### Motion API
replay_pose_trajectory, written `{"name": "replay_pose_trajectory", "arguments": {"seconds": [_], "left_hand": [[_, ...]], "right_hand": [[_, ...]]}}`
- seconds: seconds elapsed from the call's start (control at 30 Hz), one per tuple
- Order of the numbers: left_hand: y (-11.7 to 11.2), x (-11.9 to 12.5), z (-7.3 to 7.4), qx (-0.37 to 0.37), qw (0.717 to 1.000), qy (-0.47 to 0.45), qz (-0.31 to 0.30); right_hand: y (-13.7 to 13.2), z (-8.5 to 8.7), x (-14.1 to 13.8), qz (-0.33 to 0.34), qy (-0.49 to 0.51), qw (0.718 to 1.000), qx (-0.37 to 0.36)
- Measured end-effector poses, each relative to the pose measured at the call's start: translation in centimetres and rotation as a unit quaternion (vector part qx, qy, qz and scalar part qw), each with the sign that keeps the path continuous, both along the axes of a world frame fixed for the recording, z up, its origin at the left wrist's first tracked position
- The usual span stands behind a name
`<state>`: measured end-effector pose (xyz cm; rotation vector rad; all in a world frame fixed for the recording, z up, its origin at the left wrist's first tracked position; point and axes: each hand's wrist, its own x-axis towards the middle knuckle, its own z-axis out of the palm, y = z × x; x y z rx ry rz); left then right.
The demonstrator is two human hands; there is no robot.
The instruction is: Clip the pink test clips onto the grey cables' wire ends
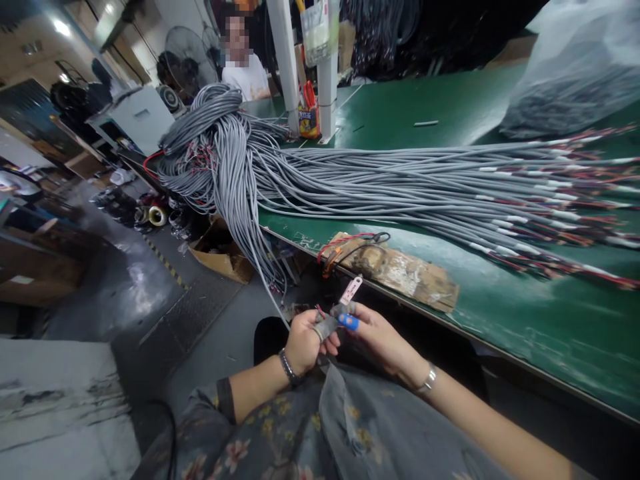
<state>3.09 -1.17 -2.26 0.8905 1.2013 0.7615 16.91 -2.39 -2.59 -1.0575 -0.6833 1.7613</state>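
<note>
Above my lap, my left hand [309, 341] is closed round the end of a grey cable [274, 300], where thin red and dark wires [321, 311] stick out. The cable runs up from this hand to the hanging bundle. My right hand [376, 338] meets it from the other side, fingers pinched round a small flat pale-pink handle [351, 291] with a hole at its end. Its working end is hidden by my fingers. Grey wraps cover some fingertips, and a blue wrap [349, 322] is on a right-hand finger.
A large bundle of grey cables [360, 180] lies across the green table [520, 333], stripped ends at right. A worn wooden block [405, 270] sits by the edge. A plastic bag [580, 73], a post [327, 87], a cardboard box [223, 257] and a person [246, 79] are around.
</note>
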Motion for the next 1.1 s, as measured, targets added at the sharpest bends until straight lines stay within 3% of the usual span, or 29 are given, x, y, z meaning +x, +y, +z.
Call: {"name": "replay_pose_trajectory", "arguments": {"seconds": [0.1,0.2,0.27,0.43,0.57,0.67,0.9,1.1], "left_hand": [[-0.1,-0.1,-0.1,-0.006,1.000,0.003,-0.013],[-0.3,-0.3,-0.2,-0.008,1.000,-0.001,-0.014],[-0.4,-0.5,-0.2,-0.008,1.000,-0.006,-0.013],[-0.3,-0.5,0.5,-0.015,0.999,-0.034,-0.011],[0.3,-0.2,1.5,-0.042,0.996,-0.068,-0.031],[0.8,0.0,2.0,-0.069,0.992,-0.098,-0.041],[1.7,0.0,1.9,-0.112,0.985,-0.123,-0.052],[1.8,0.2,1.2,-0.117,0.982,-0.131,-0.072]], "right_hand": [[0.2,-0.3,-0.5,-0.051,-0.005,0.998,-0.020],[0.8,-1.1,0.0,-0.155,0.056,0.983,-0.076],[1.2,-1.5,0.7,-0.179,0.078,0.977,-0.087],[1.9,-1.4,1.9,-0.093,0.147,0.980,-0.094],[2.5,-0.4,1.5,-0.047,0.086,0.995,-0.002],[2.8,-0.1,0.8,-0.094,0.011,0.993,0.066],[2.5,-1.0,-0.2,-0.220,-0.016,0.972,0.078],[2.5,-0.5,-0.3,-0.083,0.107,0.991,0.009]]}}
